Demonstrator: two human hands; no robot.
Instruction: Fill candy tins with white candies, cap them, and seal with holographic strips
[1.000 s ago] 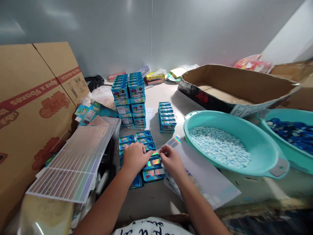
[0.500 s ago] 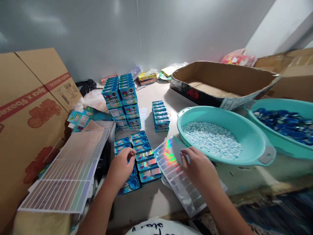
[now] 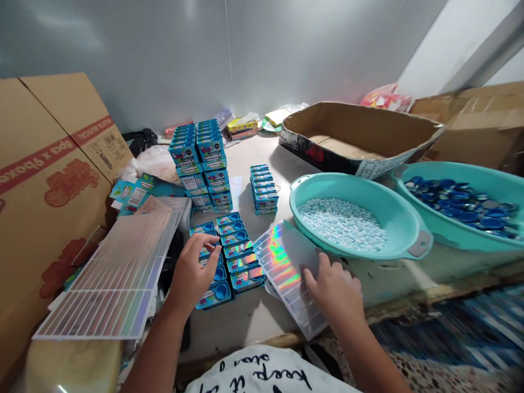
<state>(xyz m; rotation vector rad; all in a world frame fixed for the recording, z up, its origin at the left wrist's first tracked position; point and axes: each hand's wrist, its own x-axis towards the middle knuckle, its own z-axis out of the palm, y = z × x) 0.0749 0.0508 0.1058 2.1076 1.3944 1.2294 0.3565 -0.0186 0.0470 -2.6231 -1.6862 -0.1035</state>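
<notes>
Small blue candy boxes (image 3: pixel 234 237) with round blue lids stand in two columns on the table. Shiny rainbow strips lie across the nearer boxes of the right column. My left hand (image 3: pixel 192 267) hovers over the left column, fingers curved, thumb and forefinger slightly apart with nothing visible between them. A holographic sticker sheet (image 3: pixel 280 262), partly bare, lies right of the boxes. My right hand (image 3: pixel 338 286) rests on that sheet's right side, thumb and forefinger spread. The spot under its fingertips is hidden.
A turquoise tub (image 3: pixel 401 218) of pale blue candies and another tub (image 3: pixel 483 240) of blue lids stand right. Behind is a shallow carton (image 3: pixel 327 155). Stacked candy boxes (image 3: pixel 215 180), a smaller row (image 3: pixel 266 204), sticker sheets (image 3: pixel 110 278) and a cardboard box (image 3: pixel 53 142) also surround me.
My left hand has shifted slightly, and its thumb and forefinger have parted. My right hand has gone from curled fingers to lying flatter on the sheet. The view has shifted a little.
</notes>
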